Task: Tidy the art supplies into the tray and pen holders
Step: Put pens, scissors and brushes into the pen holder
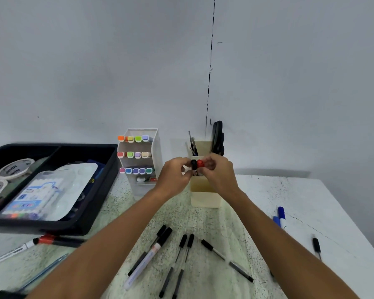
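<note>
Head view: my left hand pinches a black marker, my right hand a red marker, both upright, directly above the cream holder at 12 o'clock.

Two bare forearms and hands, no sleeves, no jewellery.

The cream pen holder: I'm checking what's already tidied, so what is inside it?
In the cream pen holder, black scissors stand at the back right and some dark pens at the back left. Both hands cover the front compartment, so its contents are hidden.
</note>
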{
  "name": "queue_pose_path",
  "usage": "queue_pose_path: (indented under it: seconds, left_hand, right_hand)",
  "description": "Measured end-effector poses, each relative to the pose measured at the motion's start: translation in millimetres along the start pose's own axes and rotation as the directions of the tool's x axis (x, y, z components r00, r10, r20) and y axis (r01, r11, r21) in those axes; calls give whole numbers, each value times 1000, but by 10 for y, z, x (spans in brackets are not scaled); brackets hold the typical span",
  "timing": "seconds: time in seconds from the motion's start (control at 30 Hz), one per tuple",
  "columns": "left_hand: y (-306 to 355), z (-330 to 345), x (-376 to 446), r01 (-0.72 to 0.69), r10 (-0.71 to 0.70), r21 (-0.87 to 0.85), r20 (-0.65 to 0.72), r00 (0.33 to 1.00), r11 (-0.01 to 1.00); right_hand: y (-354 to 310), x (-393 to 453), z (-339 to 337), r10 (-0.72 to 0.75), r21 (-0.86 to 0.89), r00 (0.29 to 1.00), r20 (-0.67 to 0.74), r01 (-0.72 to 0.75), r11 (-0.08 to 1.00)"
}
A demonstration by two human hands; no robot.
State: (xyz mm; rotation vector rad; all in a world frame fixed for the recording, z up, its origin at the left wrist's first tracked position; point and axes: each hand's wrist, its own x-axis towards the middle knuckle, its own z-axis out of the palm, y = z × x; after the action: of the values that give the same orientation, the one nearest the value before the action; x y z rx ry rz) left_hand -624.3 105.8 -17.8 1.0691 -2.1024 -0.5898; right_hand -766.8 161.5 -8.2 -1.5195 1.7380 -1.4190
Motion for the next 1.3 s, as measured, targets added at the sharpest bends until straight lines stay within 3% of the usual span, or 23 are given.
queue_pose_path:
  seconds: [0.2, 0.4, 0.53, 0.67, 0.77, 0.83, 1.0, 1.17, 1.3]
  left_hand:
    - [-3, -25, -28, 9, -9, 31, -1, 1000, 999]
    - [-33, -212, -379, 67, -68, 43, 28, 997, 997]
    - [-158, -300, -879, 132, -162, 148, 213, 963, 980]
    - [-225, -248, -1437, 73, -148, 294, 242, 959, 953]
    - [-231, -213, -1613, 36, -85, 287, 161, 983, 957]
    - [-214, -194, -1645, 30, -72, 280, 143, 987, 960]
    - [-187, -170, -1660, 52, -87, 266, 122, 989, 963]
    - [-192, -177, -1658, 54, -81, 259, 96, 992, 964]
    - [-172, -152, -1609, 68, -84, 234, 61, 995, 970]
  right_hand:
    - [46, -26, -21, 19, -55, 1000, 13, -18, 998]
    - [-53, -312, -100, -133, -9, 985, -115, 132, 991]
    - [-38, -699, -111, -218, -30, 971, 101, 222, 975]
    - [75, -1123, -151, -42, -48, 887, 460, 72, 996]
    - [103, -1388, -205, 123, -148, 725, 678, -29, 988]
    - [89, -1523, -263, 216, -265, 627, 749, -16, 964]
    - [26, -1720, -523, 416, -532, 536, 734, 73, 844]
    - [77, -1912, -861, 580, -722, 512, 634, 122, 681]
    - [132, -2048, -987, 630, -770, 509, 586, 107, 629]
